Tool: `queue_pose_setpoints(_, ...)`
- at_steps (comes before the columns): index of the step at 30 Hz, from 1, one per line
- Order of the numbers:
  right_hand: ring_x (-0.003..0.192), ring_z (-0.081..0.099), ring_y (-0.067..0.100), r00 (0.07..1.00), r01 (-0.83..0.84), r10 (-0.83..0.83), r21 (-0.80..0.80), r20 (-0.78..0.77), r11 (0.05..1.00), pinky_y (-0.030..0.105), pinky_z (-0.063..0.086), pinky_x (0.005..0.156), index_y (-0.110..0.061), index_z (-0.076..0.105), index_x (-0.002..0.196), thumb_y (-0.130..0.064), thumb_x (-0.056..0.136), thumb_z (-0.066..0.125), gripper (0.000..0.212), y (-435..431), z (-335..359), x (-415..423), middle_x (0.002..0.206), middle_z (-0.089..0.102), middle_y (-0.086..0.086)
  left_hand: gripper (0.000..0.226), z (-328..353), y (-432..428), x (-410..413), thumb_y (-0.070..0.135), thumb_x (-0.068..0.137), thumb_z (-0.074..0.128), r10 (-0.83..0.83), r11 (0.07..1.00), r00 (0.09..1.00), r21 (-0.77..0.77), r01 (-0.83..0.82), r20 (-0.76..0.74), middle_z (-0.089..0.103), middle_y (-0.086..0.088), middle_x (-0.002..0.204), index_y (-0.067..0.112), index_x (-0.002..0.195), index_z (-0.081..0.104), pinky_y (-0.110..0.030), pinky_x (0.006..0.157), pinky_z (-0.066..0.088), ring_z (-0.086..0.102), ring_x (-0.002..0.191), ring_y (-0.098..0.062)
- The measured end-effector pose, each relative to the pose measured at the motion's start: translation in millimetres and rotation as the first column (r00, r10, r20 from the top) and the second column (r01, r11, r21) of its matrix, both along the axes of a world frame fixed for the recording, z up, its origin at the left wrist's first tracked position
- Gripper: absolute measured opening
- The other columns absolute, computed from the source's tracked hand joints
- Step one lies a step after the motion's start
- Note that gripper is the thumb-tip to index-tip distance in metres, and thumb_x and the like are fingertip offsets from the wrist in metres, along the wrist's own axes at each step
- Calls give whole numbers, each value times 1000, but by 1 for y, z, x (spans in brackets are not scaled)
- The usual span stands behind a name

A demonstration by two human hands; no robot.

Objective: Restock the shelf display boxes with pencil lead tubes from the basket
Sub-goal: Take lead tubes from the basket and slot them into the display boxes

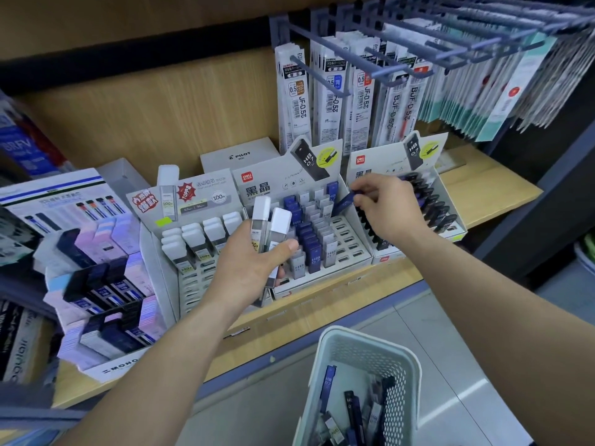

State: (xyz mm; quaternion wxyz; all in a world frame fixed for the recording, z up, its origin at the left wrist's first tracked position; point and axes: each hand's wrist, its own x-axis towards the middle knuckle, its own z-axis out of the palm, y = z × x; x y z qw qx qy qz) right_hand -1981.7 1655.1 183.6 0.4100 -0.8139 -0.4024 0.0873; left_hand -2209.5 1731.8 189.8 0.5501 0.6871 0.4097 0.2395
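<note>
My left hand [248,262] grips two white-capped lead tubes [269,220] upright in front of the middle display box [354,239], which holds blue and grey HB tubes. My right hand [391,207] pinches a blue lead tube [344,201] at the boundary between the middle box and the right display box [457,220] of black tubes. A left display box [196,278] holds several white-capped tubes. The pale mesh basket [335,375] at the bottom holds several loose blue, black and grey tubes.
Refill packs [360,104] hang on blue hooks above the boxes. A Mono display [106,278] with dark and pastel cases stands at the left. A white Pilot box [238,156] sits behind. The wooden shelf edge [338,300] runs in front, grey floor below.
</note>
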Motion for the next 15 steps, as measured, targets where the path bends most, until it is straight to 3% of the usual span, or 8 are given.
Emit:
queue_pose_setpoints(6,98,66,23,971,-101,102,-17,214,995,26,48,94,-9,75,109,-2,93,63,21,5,-2,4,104,73,9,27,-2,3,-4,26,87,77,-17,1000,1000,-24,17,2,67,2,78,21,106,58,-25,51,55,61,53,-6)
queue_pose_setpoints(9,94,64,29,932,-147,147,-25,330,989,27,46,89,-5,75,108,1,91,64,21,10,-5,6,104,68,13,28,-1,3,-7,28,87,77,-30,1000,999,2,30,-36,67,-2,77,21,106,57,-21,48,50,61,51,-5)
queue_pose_setpoints(15,86,66,27,937,-124,99,52,335,991,43,56,85,-8,73,103,-1,88,68,17,18,-13,1,101,68,11,28,0,6,-14,26,89,75,-44,999,998,2,44,-44,65,-2,75,18,107,56,-18,49,48,59,49,-5)
